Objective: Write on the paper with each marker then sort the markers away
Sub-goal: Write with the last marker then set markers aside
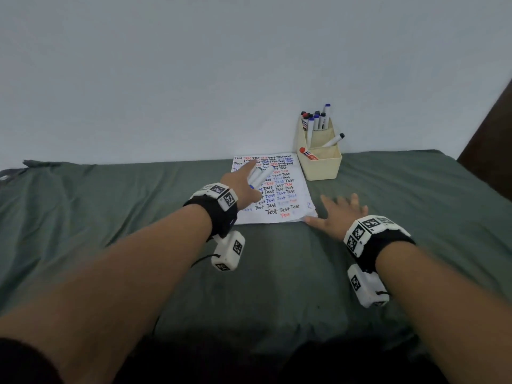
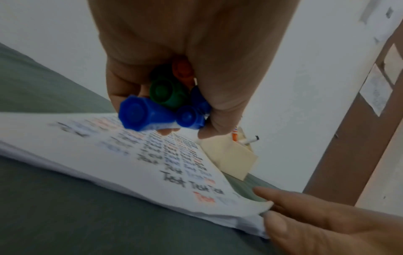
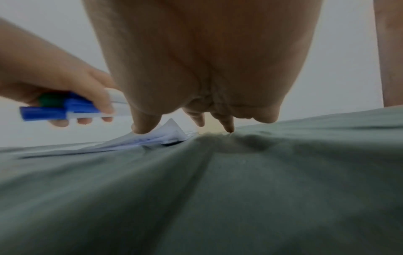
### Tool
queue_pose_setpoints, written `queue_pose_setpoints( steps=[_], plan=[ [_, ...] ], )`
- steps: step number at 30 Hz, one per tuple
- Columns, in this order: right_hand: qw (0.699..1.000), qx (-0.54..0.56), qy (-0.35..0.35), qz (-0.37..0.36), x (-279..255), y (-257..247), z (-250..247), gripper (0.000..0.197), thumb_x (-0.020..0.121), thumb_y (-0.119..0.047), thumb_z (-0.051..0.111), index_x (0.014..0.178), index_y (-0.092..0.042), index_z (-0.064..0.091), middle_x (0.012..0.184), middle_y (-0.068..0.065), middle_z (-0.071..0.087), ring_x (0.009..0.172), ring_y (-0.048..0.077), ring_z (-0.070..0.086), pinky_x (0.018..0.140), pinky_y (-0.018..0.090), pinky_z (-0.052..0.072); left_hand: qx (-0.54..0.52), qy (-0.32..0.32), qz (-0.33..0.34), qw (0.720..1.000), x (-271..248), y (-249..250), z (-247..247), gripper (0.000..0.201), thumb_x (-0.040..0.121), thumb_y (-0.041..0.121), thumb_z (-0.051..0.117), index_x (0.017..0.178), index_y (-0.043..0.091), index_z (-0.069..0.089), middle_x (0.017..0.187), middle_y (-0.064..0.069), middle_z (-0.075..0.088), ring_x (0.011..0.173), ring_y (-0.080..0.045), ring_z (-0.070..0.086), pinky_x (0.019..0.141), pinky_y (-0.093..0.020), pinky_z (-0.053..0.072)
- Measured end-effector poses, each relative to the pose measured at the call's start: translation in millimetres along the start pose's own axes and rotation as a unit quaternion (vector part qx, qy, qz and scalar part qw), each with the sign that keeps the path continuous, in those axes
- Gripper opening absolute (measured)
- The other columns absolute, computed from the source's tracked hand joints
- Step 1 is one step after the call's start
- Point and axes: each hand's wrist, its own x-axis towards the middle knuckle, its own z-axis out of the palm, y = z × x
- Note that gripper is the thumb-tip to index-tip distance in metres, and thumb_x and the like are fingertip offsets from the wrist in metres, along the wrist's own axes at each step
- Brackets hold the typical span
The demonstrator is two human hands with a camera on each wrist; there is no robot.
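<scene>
Green sheet [image 1: 110,245]: left hand [image 1: 243,184] clutches marker bundle [image 2: 165,107] over paper [image 1: 288,214]; right hand [image 1: 339,214] splayed flat, thumb touching paper corner.

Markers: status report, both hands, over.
Left hand grips bundle of markers over paper. Right hand open, fingers at paper's corner. Organizer unobstructed.

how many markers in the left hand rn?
4 cap ends show in the left hand: two blue markers lowest, a green marker above them, a red marker deepest in the palm. A blue edge behind might be a fifth.
</scene>
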Motion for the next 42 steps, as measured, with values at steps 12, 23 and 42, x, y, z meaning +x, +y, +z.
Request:
queue_pose_setpoints(
  steps=[12,23,42],
  plan=[
    [1.000,0.018,-0.007,0.000,-0.9,-9.5,8.9,0.091,0.087,-0.079,0.045,0.159,-0.027,0.020,0.167,0.010,0.015,0.154,0.040,-0.002,0.122,0.060,0.008,0.073,-0.056,-0.036,0.995,17.3,66.0,57.8,0.088,0.086,0.045,0.059,0.158,0.029,0.012,0.135,-0.007,0.054,0.093,-0.021,0.061,0.082,-0.036,0.051],
    [0.999,0.041,-0.008,-0.014,-5.1,-15.9,3.4,0.081,0.089,-0.064,0.047,0.156,-0.027,0.024,0.164,0.008,0.024,0.153,0.037,0.010,0.120,0.059,0.017,0.103,-0.038,0.005,0.994,2.4,9.9,34.9,0.086,0.083,0.082,0.034,0.150,0.029,0.040,0.155,0.001,0.044,0.138,-0.024,0.044,0.112,-0.043,0.035],
    [0.991,0.111,0.005,0.075,6.8,-121.7,-9.4,0.084,0.086,-0.077,0.045,0.156,-0.047,0.010,0.165,0.012,-0.011,0.149,0.049,-0.001,0.116,0.059,0.025,0.259,-0.158,-0.054,0.951,-32.6,-83.5,22.8,0.117,0.062,0.102,0.035,0.151,0.050,-0.019,0.164,-0.006,-0.027,0.149,-0.042,-0.020,0.120,-0.063,0.000]
  ],
)
